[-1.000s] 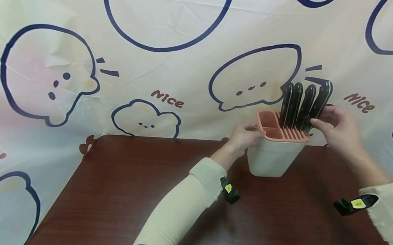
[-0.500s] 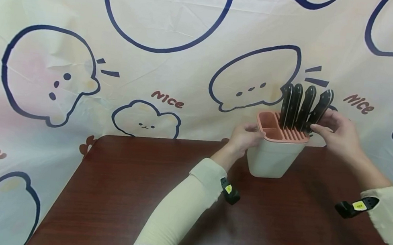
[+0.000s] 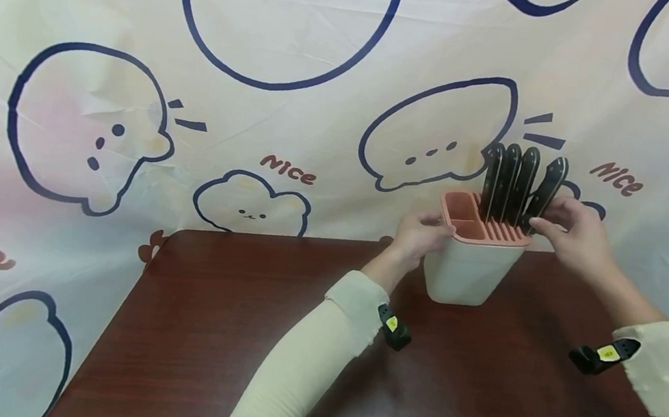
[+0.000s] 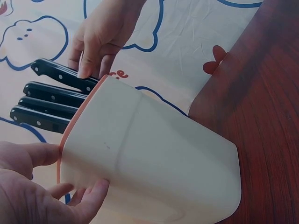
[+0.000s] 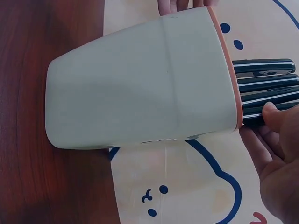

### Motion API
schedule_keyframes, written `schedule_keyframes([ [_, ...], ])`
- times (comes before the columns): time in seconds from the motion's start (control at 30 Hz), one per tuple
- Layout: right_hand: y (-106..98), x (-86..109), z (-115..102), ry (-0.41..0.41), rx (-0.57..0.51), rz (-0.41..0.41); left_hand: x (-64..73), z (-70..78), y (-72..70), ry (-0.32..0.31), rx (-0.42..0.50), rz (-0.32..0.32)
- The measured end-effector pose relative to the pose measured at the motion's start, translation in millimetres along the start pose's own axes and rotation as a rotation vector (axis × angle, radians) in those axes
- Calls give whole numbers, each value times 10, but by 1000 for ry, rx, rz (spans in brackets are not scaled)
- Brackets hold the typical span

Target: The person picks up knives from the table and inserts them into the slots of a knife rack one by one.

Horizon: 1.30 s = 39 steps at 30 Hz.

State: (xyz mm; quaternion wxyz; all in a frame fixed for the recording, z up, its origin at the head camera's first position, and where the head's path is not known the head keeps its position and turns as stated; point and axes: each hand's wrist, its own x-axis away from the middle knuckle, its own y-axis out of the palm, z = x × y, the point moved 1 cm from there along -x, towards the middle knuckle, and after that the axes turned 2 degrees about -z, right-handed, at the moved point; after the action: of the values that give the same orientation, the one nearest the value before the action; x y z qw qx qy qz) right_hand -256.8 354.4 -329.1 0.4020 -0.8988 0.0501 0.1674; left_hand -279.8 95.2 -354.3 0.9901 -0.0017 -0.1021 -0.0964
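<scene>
A white knife holder point(image 3: 469, 275) with a salmon-pink slotted top stands on the table, near its back edge. Several black-handled knives rise from the slots, their blades hidden inside. The rightmost knife point(image 3: 548, 186) leans further right than the others. My right hand point(image 3: 579, 233) pinches this knife's handle low down, just above the pink top, thumb in front; the right wrist view shows the thumb point(image 5: 272, 114) on the handle. On the opposite side, my left hand point(image 3: 418, 237) grips the holder at its rim; in the left wrist view its fingers bend round the corner of the white wall point(image 4: 154, 154).
The holder's top has open pink compartments point(image 3: 461, 209) on its left, beside the slots. Dark reddish-brown wood makes up the tabletop point(image 3: 236, 307). Behind it hangs a cream cloth point(image 3: 294, 128) printed with blue cartoon outlines. Each wrist wears a small black camera point(image 3: 396, 331).
The rightmost knife has sunk lower into its slot and its handle tip leans slightly more to the right, my right hand moving down a little with it. My left hand stays on the holder.
</scene>
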Motion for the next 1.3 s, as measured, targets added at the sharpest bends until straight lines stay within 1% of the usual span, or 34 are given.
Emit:
schedule_keyframes([
  [0.07,4,-5,-3,0,-2,1,-4,3,-1,5,1,-3],
  [0.17,12,-7,-31,9,-19,-21,-6,5,-9,8,8,-2],
  [0.33,14,15,-65,32,-29,-35,-2,-10,-14,-1,-3,1],
  [0.47,2,12,-60,20,-9,-46,-7,-31,-28,35,-17,-27],
  [0.57,-7,20,-45,27,22,-94,-6,-69,-59,84,-76,-57],
  [0.67,-28,32,-26,43,47,-171,5,-105,-122,133,-183,-88],
  [0.73,-62,41,-14,53,66,-216,9,-120,-196,163,-268,-104],
  [0.8,-116,45,1,51,80,-244,9,-120,-306,200,-350,-111],
  [0.87,-183,52,13,39,99,-252,12,-105,-457,222,-426,-104],
  [0.97,-287,64,39,30,138,-246,18,-45,-732,257,-551,-84],
  [1.03,-353,66,44,29,169,-238,26,12,-933,284,-630,-82],
  [1.1,-421,65,48,38,220,-234,53,88,-1138,330,-731,-79],
  [1.23,-565,79,65,38,357,-203,182,275,-1539,405,-952,-58],
  [1.3,-637,105,92,26,412,-188,267,354,-1732,416,-1065,-35],
])
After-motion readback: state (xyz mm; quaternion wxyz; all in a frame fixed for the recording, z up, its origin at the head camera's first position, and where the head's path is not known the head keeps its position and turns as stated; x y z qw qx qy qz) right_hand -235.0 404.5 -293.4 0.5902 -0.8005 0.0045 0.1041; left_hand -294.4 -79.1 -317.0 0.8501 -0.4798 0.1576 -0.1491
